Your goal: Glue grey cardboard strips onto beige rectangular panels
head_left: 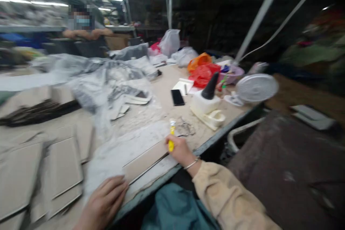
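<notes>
A long beige panel (145,161) with a dark near edge lies on white sheeting (107,161) at the table's front edge. My left hand (106,199) rests flat at the panel's left end, fingers stretched out and touching it. At the right end, my right hand (182,151) is closed round a slim yellow tool (172,128), held upright with a pale tip pointing up. Blur hides what kind of tool it is. Just beyond this hand lies a small tangle of dark thread or wire (187,128).
Stacked beige panels (66,167) lie on the left. Clear plastic sheeting (94,79) covers dark pieces behind. A phone (177,97), a white bottle with a black cone (205,102), red bags (203,74) and a white fan (257,88) stand toward the right. A person (83,25) sits far back.
</notes>
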`<state>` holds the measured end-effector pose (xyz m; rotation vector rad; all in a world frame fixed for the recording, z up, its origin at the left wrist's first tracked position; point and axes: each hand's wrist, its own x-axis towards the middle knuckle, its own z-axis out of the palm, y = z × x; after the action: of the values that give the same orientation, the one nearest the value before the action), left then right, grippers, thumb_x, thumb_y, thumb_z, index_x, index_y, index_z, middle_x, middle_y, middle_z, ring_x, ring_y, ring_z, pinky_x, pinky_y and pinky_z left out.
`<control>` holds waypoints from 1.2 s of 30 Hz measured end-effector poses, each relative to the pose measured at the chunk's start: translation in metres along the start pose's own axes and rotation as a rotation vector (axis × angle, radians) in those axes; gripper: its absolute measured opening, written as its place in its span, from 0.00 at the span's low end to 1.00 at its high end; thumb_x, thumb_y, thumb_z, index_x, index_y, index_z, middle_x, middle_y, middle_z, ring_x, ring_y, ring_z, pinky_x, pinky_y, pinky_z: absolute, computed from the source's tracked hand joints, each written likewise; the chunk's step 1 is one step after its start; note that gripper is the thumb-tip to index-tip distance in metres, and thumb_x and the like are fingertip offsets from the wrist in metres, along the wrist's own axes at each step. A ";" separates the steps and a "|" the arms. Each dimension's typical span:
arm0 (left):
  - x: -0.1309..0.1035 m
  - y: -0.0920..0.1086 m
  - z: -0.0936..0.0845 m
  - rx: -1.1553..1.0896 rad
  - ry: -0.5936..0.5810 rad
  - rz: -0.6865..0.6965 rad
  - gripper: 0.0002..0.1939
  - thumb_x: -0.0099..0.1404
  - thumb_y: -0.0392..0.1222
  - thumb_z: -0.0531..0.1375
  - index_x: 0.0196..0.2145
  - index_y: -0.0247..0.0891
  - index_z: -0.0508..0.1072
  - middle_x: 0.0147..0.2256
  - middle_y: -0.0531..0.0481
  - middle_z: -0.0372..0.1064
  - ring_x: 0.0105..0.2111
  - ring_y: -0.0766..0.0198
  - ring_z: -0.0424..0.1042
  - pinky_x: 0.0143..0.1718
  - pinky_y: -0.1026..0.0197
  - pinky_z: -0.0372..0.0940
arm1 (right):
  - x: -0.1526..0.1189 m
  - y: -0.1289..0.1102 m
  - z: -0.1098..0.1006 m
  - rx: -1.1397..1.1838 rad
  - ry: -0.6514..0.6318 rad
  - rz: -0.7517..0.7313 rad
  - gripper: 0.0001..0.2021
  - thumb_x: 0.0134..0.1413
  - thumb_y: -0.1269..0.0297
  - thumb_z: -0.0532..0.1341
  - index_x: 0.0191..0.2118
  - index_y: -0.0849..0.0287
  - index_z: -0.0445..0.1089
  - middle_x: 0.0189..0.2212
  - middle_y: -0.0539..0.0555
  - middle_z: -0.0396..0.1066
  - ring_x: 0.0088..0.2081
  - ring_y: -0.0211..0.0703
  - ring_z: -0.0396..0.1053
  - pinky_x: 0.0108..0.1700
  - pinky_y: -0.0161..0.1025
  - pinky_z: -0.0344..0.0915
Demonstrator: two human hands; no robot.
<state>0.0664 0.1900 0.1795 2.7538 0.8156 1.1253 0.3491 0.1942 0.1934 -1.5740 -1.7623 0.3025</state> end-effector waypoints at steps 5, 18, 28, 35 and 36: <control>-0.029 -0.008 -0.007 -0.037 -0.199 -0.104 0.09 0.65 0.33 0.57 0.41 0.38 0.74 0.34 0.46 0.73 0.41 0.60 0.72 0.43 0.57 0.71 | 0.001 0.028 0.015 0.196 0.036 0.000 0.03 0.49 0.67 0.58 0.28 0.57 0.69 0.21 0.48 0.68 0.23 0.36 0.65 0.28 0.31 0.58; -0.026 -0.004 -0.003 -0.052 -0.186 -0.126 0.07 0.65 0.34 0.57 0.39 0.38 0.75 0.32 0.46 0.72 0.40 0.60 0.72 0.43 0.56 0.71 | -0.004 0.036 0.016 -0.109 0.123 -0.101 0.07 0.54 0.61 0.59 0.28 0.57 0.69 0.19 0.46 0.68 0.21 0.33 0.67 0.25 0.29 0.57; -0.025 -0.004 -0.004 -0.060 -0.206 -0.133 0.07 0.64 0.33 0.58 0.39 0.37 0.75 0.33 0.46 0.72 0.41 0.60 0.71 0.43 0.56 0.71 | -0.003 0.031 0.013 -0.103 0.131 -0.119 0.06 0.53 0.64 0.59 0.27 0.58 0.69 0.20 0.47 0.68 0.21 0.33 0.67 0.26 0.28 0.57; -0.027 -0.004 -0.003 -0.057 -0.218 -0.141 0.07 0.64 0.33 0.58 0.39 0.38 0.75 0.34 0.46 0.71 0.41 0.59 0.71 0.43 0.55 0.70 | -0.004 0.032 0.014 -0.090 0.117 -0.106 0.05 0.53 0.65 0.59 0.28 0.57 0.69 0.22 0.47 0.70 0.22 0.33 0.68 0.26 0.28 0.58; -0.026 -0.004 -0.003 -0.055 -0.212 -0.136 0.07 0.64 0.33 0.58 0.39 0.38 0.75 0.34 0.46 0.71 0.41 0.59 0.71 0.43 0.56 0.70 | -0.004 0.032 0.015 -0.092 0.118 -0.110 0.05 0.53 0.66 0.59 0.28 0.57 0.69 0.21 0.47 0.70 0.22 0.33 0.68 0.26 0.28 0.58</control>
<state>0.0464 0.1802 0.1641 2.6658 0.9124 0.8032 0.3639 0.2019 0.1620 -1.5192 -1.7849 0.0747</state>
